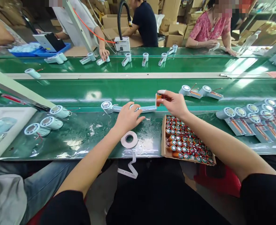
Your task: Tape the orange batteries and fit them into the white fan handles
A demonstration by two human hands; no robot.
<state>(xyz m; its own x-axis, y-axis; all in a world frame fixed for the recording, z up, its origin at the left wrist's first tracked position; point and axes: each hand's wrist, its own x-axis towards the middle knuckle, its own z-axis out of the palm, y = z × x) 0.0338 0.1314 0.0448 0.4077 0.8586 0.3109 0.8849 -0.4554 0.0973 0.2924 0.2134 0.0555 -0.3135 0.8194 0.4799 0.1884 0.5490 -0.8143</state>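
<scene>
My left hand [127,118] rests on a white handheld fan housing [144,109] lying flat at the belt's near edge, fingers curled over its round head. My right hand [173,102] pinches a small orange cylindrical battery [158,98] with a white end, holding it at the tip of the housing's handle. Just under my right wrist sits a cardboard tray [163,137] packed with several orange batteries with red wires. A roll of white tape [129,139] lies near the table edge below my left hand, its loose strip hanging down.
More white fan housings lie around: one beside the held unit [107,107], three at left [51,122], two on the belt [200,92], and a wired cluster at right [252,120]. A white tray [16,117] sits far left. Other people work across the green conveyor [128,87].
</scene>
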